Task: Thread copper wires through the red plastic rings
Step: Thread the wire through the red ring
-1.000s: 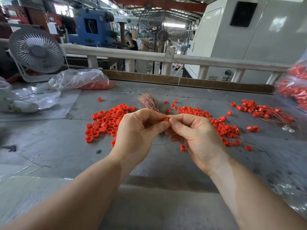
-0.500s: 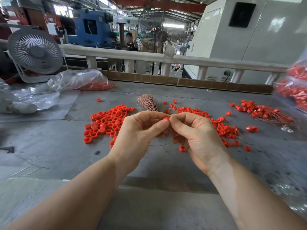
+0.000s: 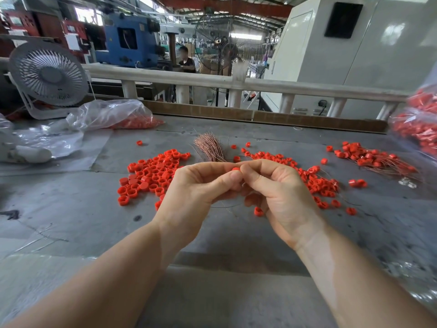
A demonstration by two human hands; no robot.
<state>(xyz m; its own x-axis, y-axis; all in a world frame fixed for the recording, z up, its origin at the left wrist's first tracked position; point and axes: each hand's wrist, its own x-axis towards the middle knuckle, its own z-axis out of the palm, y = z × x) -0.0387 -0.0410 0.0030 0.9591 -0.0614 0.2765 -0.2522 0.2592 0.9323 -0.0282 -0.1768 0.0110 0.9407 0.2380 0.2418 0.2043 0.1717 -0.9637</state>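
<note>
1. Two hands meet above the centre of the grey table (image 3: 71,209); the left hand (image 3: 196,190) and right hand (image 3: 279,192) have their fingertips touching.
2. One red ring (image 3: 235,169) sits between the fingertips of both hands. The left hand pinches it with thumb and forefinger; the right hand's thumb and forefinger close against it from the other side.
3. One thin wire loop (image 3: 224,205) hangs below the hands, curving between them. Which hand holds the wire ends cannot be determined; the fingers hide them.
4. The remaining fingers of both hands are curled inward.
5. A copper wire bundle (image 3: 210,147) lies on the table just beyond the hands, its far end fanned out.
6. A left pile of rings (image 3: 151,174) lies on the table to the left of the hands. A right pile of rings (image 3: 316,181) spreads behind and to the right of the right hand; one loose ring (image 3: 258,211) lies just below that hand.
7. A threaded pile (image 3: 371,158), rings with wires protruding, lies well apart at the right.
8. A clear bag (image 3: 113,114) with red parts lies at the far left, beside a white fan (image 3: 48,74). A second bag of rings (image 3: 418,129) stands at the right edge.
</note>
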